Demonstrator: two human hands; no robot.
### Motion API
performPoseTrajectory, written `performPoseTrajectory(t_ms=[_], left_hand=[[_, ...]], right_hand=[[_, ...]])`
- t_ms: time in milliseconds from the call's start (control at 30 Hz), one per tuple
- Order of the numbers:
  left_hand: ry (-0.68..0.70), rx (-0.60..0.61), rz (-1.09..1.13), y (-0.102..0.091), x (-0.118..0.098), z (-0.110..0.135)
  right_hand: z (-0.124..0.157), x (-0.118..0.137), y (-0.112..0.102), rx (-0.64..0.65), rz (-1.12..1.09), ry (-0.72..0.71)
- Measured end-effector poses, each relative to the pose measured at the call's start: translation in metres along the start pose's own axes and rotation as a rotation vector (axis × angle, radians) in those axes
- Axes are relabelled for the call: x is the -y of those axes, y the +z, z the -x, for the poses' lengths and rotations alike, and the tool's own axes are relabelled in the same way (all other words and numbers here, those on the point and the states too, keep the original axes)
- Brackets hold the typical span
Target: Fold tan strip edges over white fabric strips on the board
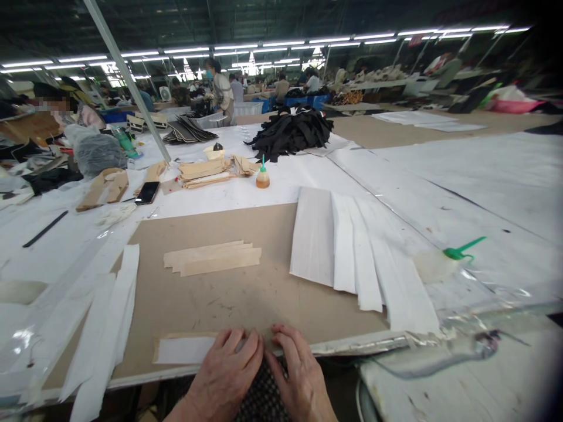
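A white strip [185,350] with a tan border lies at the front edge of the brown board [211,310]. My left hand [231,366] covers its right end, fingers bent and held together on it; the thumb side is mostly hidden. Close beside it, at the board's edge, is my right hand [301,369], its fingers bent and its thumb a little apart from them. Nothing shows between them. Farther up the board lies a small overlapping stack of tan strips [213,258]. White strips [356,252] are fanned out at the right, and more long white strips [112,316] hang over the front edge at the left.
A bottle of amber liquid [263,177] with a green nozzle stands behind the board. A phone [147,193], tan pieces [204,170] and a black pile [290,132] lie farther back. At the right is a green-nozzled bottle [440,264]. Other people are in the background.
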State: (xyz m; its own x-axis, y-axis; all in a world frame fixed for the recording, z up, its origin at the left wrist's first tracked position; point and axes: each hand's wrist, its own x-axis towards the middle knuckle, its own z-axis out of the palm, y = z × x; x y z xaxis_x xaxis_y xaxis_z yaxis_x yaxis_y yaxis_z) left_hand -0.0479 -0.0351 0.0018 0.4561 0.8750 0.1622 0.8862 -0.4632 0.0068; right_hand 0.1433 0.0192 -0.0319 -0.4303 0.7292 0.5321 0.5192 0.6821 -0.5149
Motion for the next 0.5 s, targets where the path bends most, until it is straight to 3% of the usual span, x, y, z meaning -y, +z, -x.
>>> performPoseTrajectory(t_ms=[167,300,400,500], left_hand=[[-0.061,-0.005,0.141,-0.008,0.002,0.002],[-0.155,-0.168,0.499,-0.013,0.004,0.009],[-0.269,-0.292,0.718,-0.018,0.01,0.024],[-0.396,-0.301,0.644,-0.028,0.028,0.05]], right_hand=[[0.001,-0.011,0.003,-0.03,0.043,-0.085],[-0.008,-0.015,0.009,-0.056,0.128,-0.25],[-0.018,-0.002,0.019,-0.016,0.181,-0.4],[-0.026,0.024,0.037,0.082,0.231,-0.465]])
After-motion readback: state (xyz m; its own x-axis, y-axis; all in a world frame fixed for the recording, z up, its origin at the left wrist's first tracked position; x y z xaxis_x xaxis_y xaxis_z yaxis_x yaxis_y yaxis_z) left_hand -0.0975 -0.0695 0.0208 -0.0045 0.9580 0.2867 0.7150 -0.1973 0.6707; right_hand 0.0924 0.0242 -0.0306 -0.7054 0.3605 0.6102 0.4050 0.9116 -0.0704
